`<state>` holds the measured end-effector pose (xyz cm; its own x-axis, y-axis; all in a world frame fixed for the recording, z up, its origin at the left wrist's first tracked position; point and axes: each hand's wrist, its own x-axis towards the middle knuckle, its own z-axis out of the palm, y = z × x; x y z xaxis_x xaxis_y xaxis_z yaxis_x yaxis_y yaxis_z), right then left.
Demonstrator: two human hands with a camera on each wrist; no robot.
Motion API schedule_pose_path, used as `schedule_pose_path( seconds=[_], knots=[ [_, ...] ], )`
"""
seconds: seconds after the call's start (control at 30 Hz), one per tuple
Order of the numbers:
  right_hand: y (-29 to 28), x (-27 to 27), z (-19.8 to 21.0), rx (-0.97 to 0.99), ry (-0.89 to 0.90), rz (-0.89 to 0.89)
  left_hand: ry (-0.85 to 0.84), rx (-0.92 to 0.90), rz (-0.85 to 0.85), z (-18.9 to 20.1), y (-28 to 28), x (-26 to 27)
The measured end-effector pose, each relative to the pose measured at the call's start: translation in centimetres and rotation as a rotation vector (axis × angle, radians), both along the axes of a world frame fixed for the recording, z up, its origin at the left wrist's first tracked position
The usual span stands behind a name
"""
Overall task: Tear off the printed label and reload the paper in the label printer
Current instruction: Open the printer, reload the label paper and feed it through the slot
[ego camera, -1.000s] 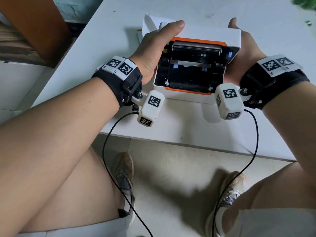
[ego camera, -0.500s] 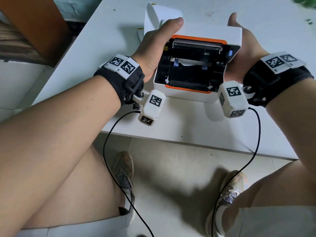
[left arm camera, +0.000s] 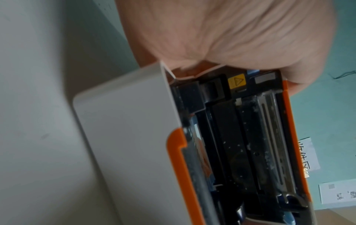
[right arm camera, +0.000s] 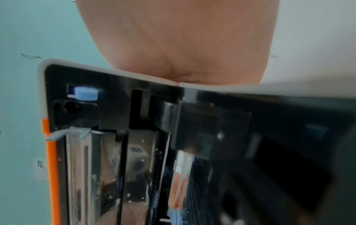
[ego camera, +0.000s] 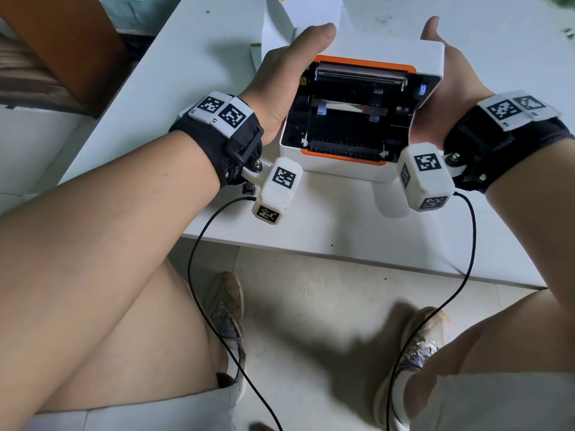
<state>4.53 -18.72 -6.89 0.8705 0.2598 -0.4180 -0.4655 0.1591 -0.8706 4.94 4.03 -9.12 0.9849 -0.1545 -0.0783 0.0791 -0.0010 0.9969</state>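
Observation:
The white label printer with orange trim stands near the table's front edge. Its lid is raised and the black inside shows. A thin white strip of paper lies across the feed slot. My left hand grips the lid's left side, thumb over its top corner. My right hand grips the right side, thumb up along the edge. The other fingers are hidden behind the lid. In the left wrist view the palm presses against the printer. In the right wrist view the palm sits against the lid's rim.
White folded paper stands behind the printer on the white table. Printed labels lie on the surface beyond the printer. A brown wooden cabinet is at the left. Black wrist-camera cables hang below the table edge.
Both hands keep their hold on the lid's sides. The view has shifted a little, so more of the white paper behind the printer shows.

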Motion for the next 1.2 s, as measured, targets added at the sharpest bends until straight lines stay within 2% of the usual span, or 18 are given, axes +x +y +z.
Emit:
schedule_pose_path(
  seconds=[0.23,0.67,0.83,1.2],
  knots=[
    [0.1,0.3,-0.3,0.042,0.018,-0.046,-0.004,0.018,-0.015,0.3,0.0,-0.2],
    [-0.1,0.1,-0.2,0.078,0.011,-0.013,-0.047,-0.016,0.002,-0.7,0.1,0.8],
    [-0.4,0.3,0.2,-0.002,0.040,-0.075,-0.036,0.010,0.000,-0.9,0.2,1.2],
    [-0.8,-0.1,1.5,-0.176,0.046,-0.036,-0.042,-0.014,-0.045,-1.5,0.4,1.8]
  ],
)
